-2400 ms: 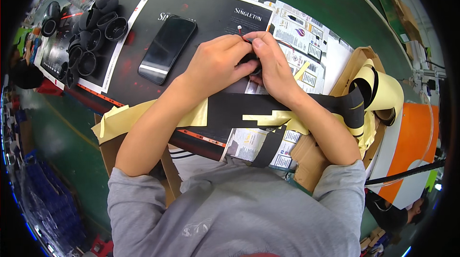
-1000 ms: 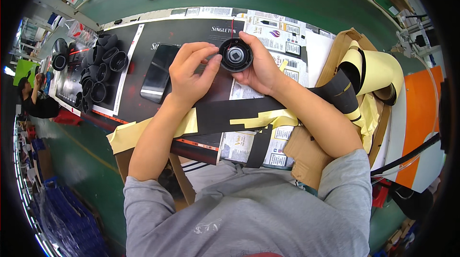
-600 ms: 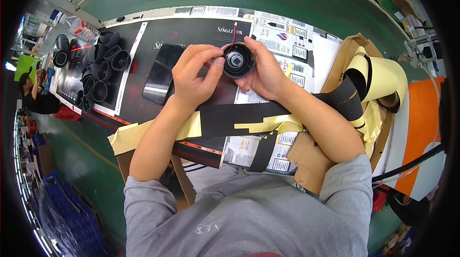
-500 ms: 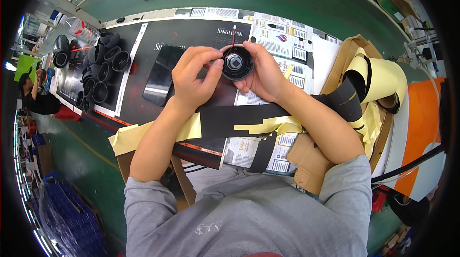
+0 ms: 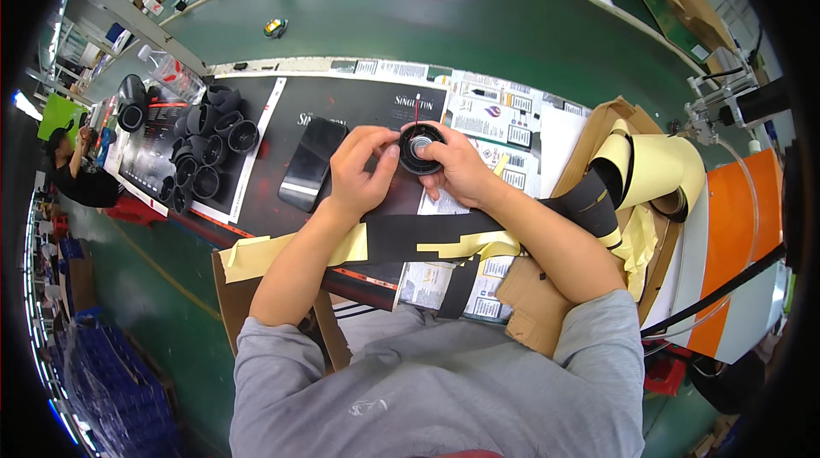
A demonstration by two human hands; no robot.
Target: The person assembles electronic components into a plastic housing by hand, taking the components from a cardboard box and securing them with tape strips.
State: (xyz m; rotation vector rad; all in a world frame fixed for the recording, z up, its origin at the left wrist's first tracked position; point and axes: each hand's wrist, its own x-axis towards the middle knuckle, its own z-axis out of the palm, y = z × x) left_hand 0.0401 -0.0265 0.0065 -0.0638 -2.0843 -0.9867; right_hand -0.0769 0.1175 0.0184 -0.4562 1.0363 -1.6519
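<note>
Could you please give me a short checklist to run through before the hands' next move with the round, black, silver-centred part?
1. Round, black, silver-centred part held: ok, the bare right hand grips it, thumb over its open face.
2. Bare left hand gripping its left edge: cannot tell; the fingertips are there, but contact is unclear.
3. Thin red wire clear at its outer end: ok, it sticks out beyond the part's far edge.
4. Wire's inner end attached: cannot tell, too small to see.
5. Flat, black, glossy phone well away from the hands: not ok, it lies right beside the left hand.
</note>
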